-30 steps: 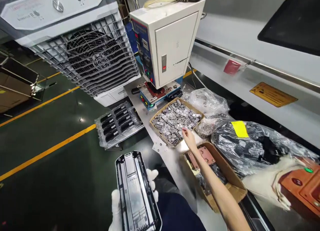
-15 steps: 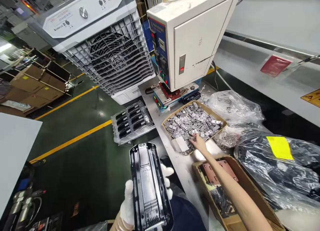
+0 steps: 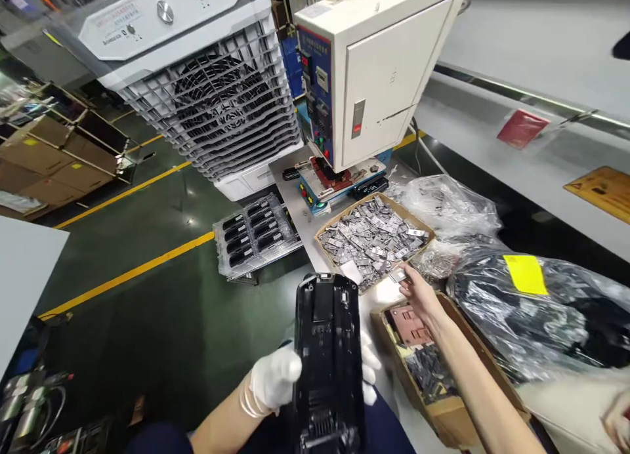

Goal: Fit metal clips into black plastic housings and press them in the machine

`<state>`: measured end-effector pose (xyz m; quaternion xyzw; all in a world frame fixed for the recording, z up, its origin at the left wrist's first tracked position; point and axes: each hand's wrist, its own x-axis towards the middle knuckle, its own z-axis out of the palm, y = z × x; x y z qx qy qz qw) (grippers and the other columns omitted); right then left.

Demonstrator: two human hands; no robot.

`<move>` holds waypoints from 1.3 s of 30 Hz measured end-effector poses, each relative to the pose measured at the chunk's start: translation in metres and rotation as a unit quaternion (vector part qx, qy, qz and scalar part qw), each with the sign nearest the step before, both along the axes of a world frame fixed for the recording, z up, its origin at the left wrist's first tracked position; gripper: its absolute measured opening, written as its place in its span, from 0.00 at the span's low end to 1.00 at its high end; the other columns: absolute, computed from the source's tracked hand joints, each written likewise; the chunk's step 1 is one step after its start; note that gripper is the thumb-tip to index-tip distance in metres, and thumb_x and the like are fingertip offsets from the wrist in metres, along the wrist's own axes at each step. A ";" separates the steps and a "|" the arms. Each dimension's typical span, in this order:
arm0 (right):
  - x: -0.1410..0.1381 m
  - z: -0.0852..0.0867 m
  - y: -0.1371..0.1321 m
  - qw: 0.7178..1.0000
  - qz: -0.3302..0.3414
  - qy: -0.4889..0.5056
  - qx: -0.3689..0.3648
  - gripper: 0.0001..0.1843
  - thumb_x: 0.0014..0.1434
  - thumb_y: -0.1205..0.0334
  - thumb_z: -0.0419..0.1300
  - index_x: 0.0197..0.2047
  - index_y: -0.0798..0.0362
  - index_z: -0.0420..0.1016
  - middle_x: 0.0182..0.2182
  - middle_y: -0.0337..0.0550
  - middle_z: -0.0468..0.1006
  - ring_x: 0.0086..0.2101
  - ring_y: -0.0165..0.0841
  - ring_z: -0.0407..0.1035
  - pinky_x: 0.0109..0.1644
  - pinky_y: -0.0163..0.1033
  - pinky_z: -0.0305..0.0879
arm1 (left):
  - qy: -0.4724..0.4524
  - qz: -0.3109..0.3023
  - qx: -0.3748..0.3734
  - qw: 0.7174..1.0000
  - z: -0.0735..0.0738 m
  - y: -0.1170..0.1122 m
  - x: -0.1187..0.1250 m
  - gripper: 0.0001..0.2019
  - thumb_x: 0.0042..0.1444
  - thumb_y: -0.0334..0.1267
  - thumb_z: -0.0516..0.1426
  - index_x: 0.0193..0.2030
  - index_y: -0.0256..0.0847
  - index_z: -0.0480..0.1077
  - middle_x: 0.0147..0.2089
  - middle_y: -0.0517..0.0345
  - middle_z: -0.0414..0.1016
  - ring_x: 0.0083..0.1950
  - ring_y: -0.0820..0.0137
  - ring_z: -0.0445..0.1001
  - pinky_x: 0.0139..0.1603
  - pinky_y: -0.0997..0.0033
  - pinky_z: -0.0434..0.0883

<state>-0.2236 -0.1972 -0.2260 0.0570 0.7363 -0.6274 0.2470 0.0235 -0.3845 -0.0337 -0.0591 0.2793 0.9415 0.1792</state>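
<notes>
- Green floor (image 3: 113, 237) with yellow lines spreads left of the parts box (image 3: 402, 211) on my feed.
- Cooler (image 3: 216, 113): behind the parts box, to its left.
- Tray (image 3: 223, 262) of black parts (image 3: 266, 227): left of the parts box.
- My gloved left hand (image 3: 278, 378) wraps round a housing (image 3: 329, 355), held nearer me than the parts box.
- Machine (image 3: 388, 80): behind the parts box.
- My bare right hand (image 3: 418, 291) pinches a metal piece (image 3: 397, 275) by the parts box's near edge.
- Carton (image 3: 453, 411): nearer me than the parts box.
- Bag (image 3: 531, 326): right of the parts box.
</notes>
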 end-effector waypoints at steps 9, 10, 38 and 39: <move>0.095 0.179 0.084 0.985 -0.058 0.109 -0.120 0.22 0.54 0.42 0.79 0.47 0.44 0.85 0.36 0.42 0.86 0.35 0.35 0.82 0.43 0.31 0.80 | 0.181 0.002 -0.780 0.599 0.030 -0.022 -0.055 0.26 0.56 0.44 0.68 0.61 0.41 0.78 0.60 0.36 0.80 0.62 0.39 0.78 0.68 0.36 0.69; 0.108 0.192 0.087 0.981 -0.043 0.150 -0.115 0.17 0.58 0.45 0.78 0.46 0.42 0.86 0.34 0.41 0.86 0.32 0.34 0.82 0.40 0.29 0.80 | 0.213 -0.005 -0.794 0.570 0.029 -0.023 -0.058 0.26 0.57 0.43 0.67 0.62 0.41 0.77 0.60 0.36 0.80 0.62 0.40 0.78 0.68 0.37 0.70; 0.173 0.198 0.025 0.807 0.189 0.547 0.118 0.11 0.79 0.60 0.59 0.57 0.58 0.73 0.41 0.42 0.86 0.36 0.30 0.82 0.45 0.33 0.74 | 0.338 -0.133 -0.867 0.340 0.009 -0.019 -0.052 0.20 0.60 0.28 0.58 0.60 0.31 0.69 0.56 0.40 0.77 0.55 0.48 0.77 0.62 0.45 0.74; 0.176 0.197 0.019 0.814 0.178 0.539 0.120 0.11 0.79 0.60 0.58 0.57 0.58 0.73 0.40 0.42 0.85 0.33 0.29 0.81 0.45 0.33 0.74 | 0.346 -0.124 -0.870 0.328 0.008 -0.018 -0.052 0.21 0.60 0.27 0.57 0.61 0.30 0.69 0.56 0.39 0.78 0.56 0.48 0.77 0.62 0.45 0.75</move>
